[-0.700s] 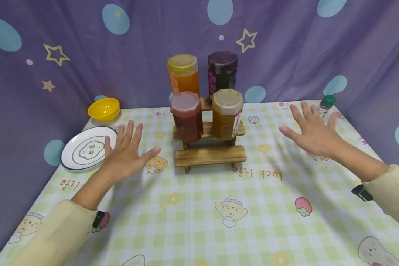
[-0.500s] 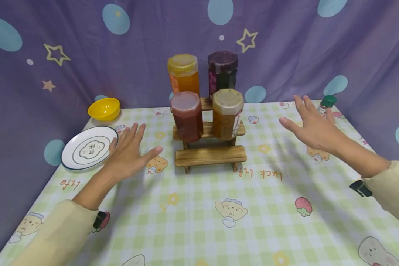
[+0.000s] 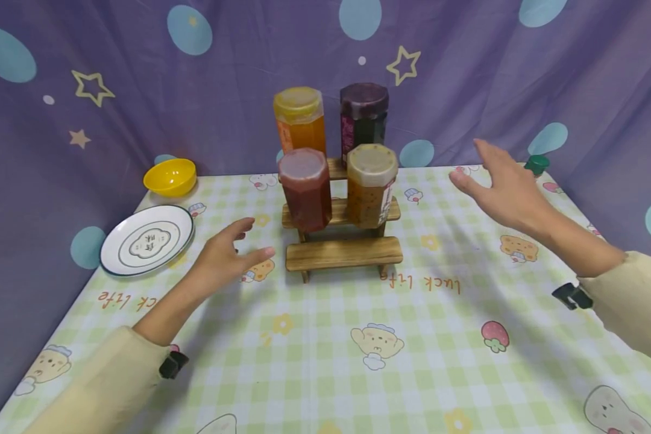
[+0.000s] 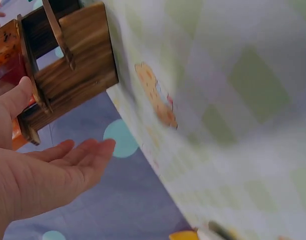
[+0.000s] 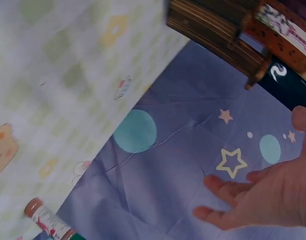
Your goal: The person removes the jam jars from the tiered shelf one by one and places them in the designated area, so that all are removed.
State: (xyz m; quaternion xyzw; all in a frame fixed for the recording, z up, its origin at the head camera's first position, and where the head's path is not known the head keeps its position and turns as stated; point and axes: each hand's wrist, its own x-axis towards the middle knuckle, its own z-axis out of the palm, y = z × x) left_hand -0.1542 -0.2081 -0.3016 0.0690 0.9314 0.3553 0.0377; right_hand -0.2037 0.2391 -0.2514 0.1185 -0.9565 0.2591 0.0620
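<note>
Both hands hover above the table and hold nothing. My left hand (image 3: 219,259) is between the white plate and the wooden stepped rack (image 3: 343,254), its fingers loosely bent and the thumb pointing toward the rack. To the right of the rack, my right hand (image 3: 512,193) hangs with fingers extended and thumb apart. On the rack's middle step stand a dark red jar (image 3: 305,190) and a speckled amber jar (image 3: 371,187). Behind them, on the top step, are an orange jar (image 3: 299,120) and a dark purple jar (image 3: 364,117). The lowest step bears nothing.
A white plate (image 3: 116,241) with a dark rim lies at the left edge, a yellow bowl (image 3: 170,178) behind it. At the back right stands a small green-capped shaker bottle (image 5: 48,220), mostly hidden behind my right hand in the head view. A purple curtain (image 3: 239,78) hangs behind.
My left hand has turned inward and moved right toward the rack, its spread fingers now closer together. My right hand has rotated to thumb-side up and risen slightly. The jars stay put.
</note>
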